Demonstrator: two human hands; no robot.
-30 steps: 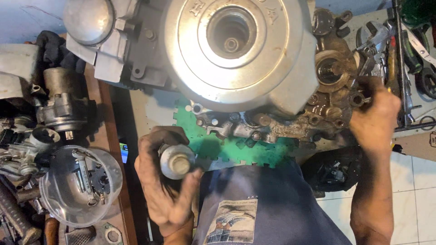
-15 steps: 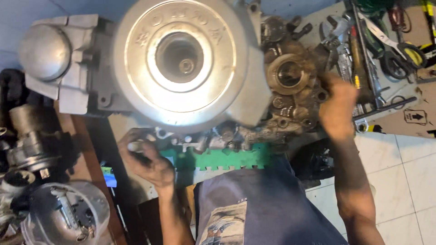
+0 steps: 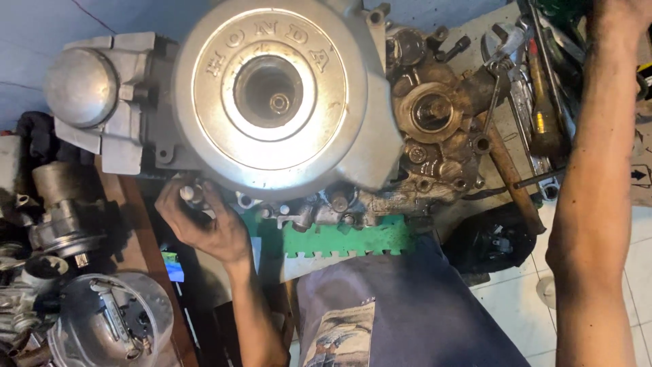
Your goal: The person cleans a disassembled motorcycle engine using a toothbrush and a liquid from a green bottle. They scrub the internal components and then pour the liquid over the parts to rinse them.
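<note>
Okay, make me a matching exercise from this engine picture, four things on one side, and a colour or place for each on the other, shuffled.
Things:
1. round engine cover
2. toothed plastic piece
3. left hand
4. wrench

Descriptions:
A. green, below the engine
B. top right, among the tools
C. silver, centre of the view
D. under the cover's lower left edge, fingers on a small metal part

Pairs: 1-C, 2-A, 3-D, 4-B

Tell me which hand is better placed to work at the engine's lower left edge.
Left. The left hand already holds a small metal part against the engine there; the right hand reaches up toward the tools.
</note>
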